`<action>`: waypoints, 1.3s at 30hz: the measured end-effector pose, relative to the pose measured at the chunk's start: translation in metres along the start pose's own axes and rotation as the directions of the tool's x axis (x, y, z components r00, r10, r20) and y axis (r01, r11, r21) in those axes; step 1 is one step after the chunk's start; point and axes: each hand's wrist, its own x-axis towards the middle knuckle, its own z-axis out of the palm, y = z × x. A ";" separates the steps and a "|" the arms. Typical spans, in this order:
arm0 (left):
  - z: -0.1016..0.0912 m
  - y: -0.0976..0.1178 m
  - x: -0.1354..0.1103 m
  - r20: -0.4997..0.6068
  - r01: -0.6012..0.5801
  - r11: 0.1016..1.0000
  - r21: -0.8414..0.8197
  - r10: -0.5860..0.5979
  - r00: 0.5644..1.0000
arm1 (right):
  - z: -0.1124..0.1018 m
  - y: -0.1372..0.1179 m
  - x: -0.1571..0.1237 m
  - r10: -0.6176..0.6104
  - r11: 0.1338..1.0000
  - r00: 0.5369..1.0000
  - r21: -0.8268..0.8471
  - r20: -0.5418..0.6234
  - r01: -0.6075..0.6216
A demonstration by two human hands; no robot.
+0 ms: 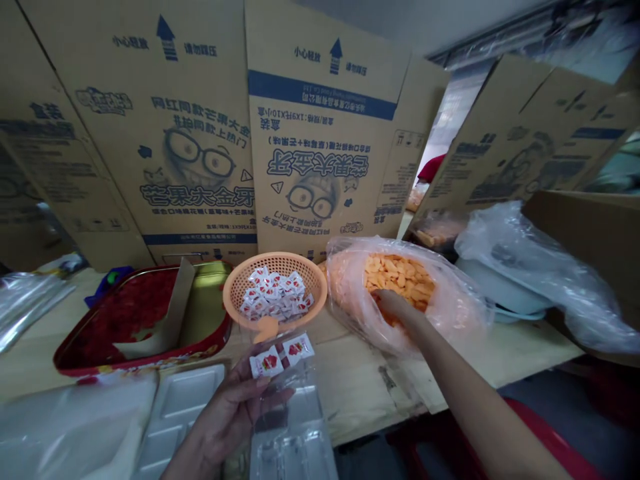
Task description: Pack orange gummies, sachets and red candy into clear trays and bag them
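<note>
My left hand holds a clear plastic compartment tray near the table's front edge, fingers curled round its side. Two small white sachets with red print lie in the tray's far end. My right hand reaches into a clear plastic bag of orange snack pieces; its fingers are buried among the pieces and hidden. An orange plastic basket full of the same small sachets stands just behind the tray.
A red metal tin with a cardboard divider sits at the left. More white compartment trays lie at the front left. Printed cardboard boxes wall off the back. Another plastic-covered bundle lies at the right.
</note>
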 end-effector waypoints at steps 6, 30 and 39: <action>-0.001 0.004 -0.006 -0.007 -0.030 0.999 0.019 0.030 1.000 | 0.015 0.002 0.007 0.034 0.995 0.999 -0.093 -0.032 -0.037; -0.038 0.027 -0.052 0.172 0.017 0.993 0.114 -0.037 0.984 | -0.054 -0.202 -0.074 -0.946 0.304 0.159 0.606 0.281 0.735; -0.066 0.036 -0.085 0.038 -0.011 0.998 0.057 0.009 0.999 | 0.016 -0.261 -0.090 -0.910 0.395 0.187 0.643 0.369 0.656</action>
